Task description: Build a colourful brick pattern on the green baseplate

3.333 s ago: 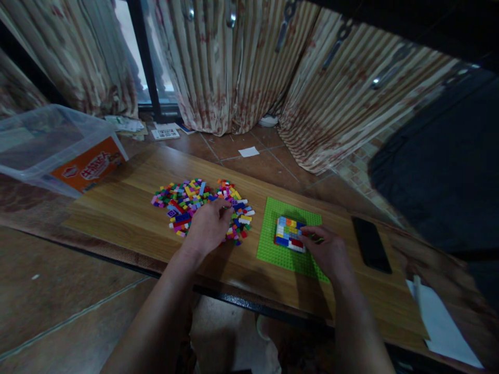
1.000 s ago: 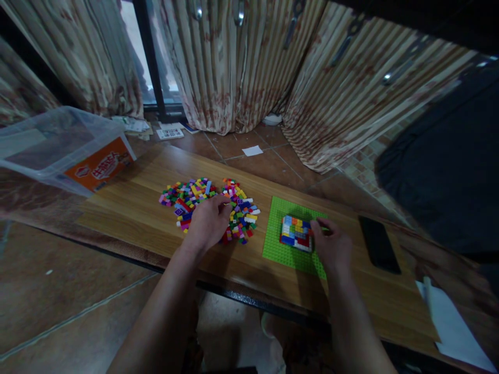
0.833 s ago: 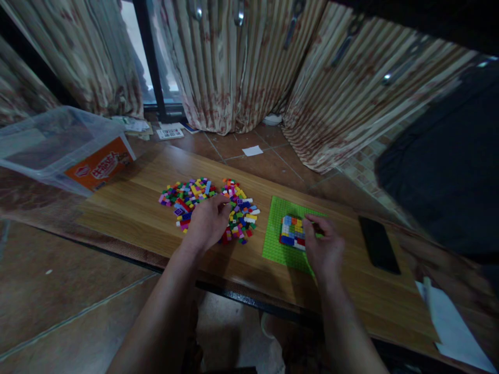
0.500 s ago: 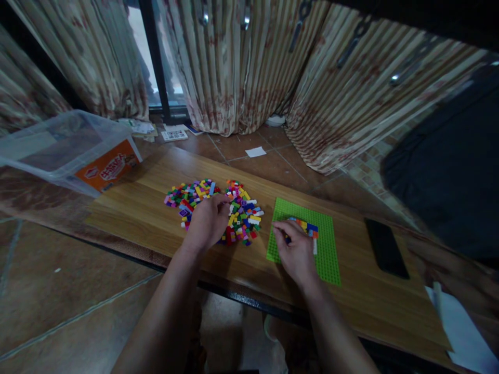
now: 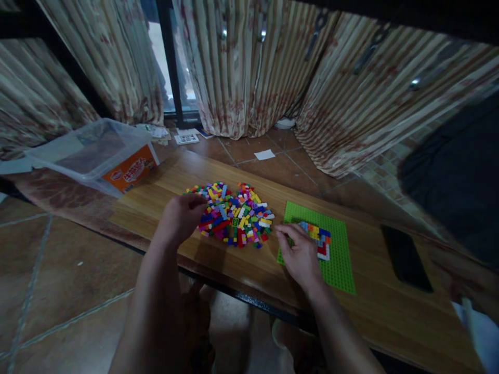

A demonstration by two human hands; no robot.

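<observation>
A pile of small coloured toy bricks (image 5: pixel 241 213) lies on the wooden table. My left hand (image 5: pixel 177 218) is over the pile's left edge, its fingers curled together; what they may hold is hidden. To the right of the pile is a green baseplate (image 5: pixel 339 265). On it sits a low rectangular build of bricks (image 5: pixel 323 241) in blue, yellow, orange, red and white. My right hand (image 5: pixel 302 254) hovers over the baseplate's left side and covers part of the build. Its thumb and index fingertip nearly meet, pointing at the pile; anything between them is too small to make out.
A clear plastic bin (image 5: pixel 97 156) with an orange label stands at the table's left end. A black phone (image 5: pixel 406 258) lies right of the baseplate. Paper (image 5: pixel 477 332) is at the far right. Curtains (image 5: pixel 249 67) hang behind, above a tiled floor.
My right hand has gone from the build's right side to its left, near the pile. My left hand has drawn left from the pile's middle to its edge. The view has shifted left.
</observation>
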